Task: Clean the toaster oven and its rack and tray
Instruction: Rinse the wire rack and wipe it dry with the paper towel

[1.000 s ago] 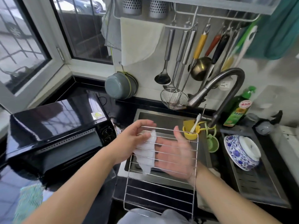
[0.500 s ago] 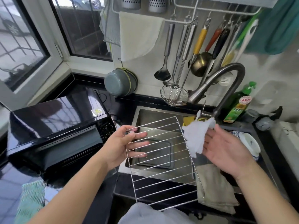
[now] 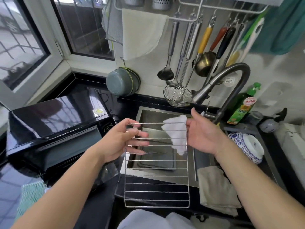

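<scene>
Toaster oven (image 3: 54,131) sits at 9 o'clock on the black counter, tray (image 3: 158,161) lies flat in the sink (image 3: 165,113) at centre. Rack (image 3: 156,164) hangs over the sink, left hand (image 3: 122,139) pinching its top-left corner (thumb over, fingers under). Right hand (image 3: 203,131), palm up, pinches a white wipe (image 3: 176,136) at the rack's 1 o'clock corner.

Risk: a one-corner hold may let the rack swing or drop onto the tray. Faucet (image 3: 221,86) and patterned bowl (image 3: 247,146) crowd 2–3 o'clock.

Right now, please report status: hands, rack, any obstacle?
Left hand grips wire rack over sink. Right hand holds white cloth at rack's edge. Nothing blocking.
</scene>
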A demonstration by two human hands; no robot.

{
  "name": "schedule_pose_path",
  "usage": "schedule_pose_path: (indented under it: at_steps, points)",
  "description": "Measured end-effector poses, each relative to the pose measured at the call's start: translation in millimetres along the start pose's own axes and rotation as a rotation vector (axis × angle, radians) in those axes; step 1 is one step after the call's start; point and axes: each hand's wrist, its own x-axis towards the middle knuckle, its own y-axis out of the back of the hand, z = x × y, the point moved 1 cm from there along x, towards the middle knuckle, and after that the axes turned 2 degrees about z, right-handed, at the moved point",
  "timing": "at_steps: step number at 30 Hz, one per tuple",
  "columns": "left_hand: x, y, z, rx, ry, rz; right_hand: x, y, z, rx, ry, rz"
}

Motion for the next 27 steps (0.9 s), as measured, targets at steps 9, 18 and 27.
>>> schedule_pose_path:
  at_steps: [9,18,27]
  points:
    - [-2.1,-17.1,-17.5,0.055,0.002,0.125,-0.6,-15.0,20.2,-0.038,0.062,-0.091]
    - [-13.8,-19.9,-38.7,0.038,0.01,0.133,-23.0,32.9,26.9,-0.122,0.171,0.438]
    - [-1.5,-59.2,-29.1,-0.028,-0.038,0.2,15.6,-65.0,76.8,-1.276,0.873,0.474]
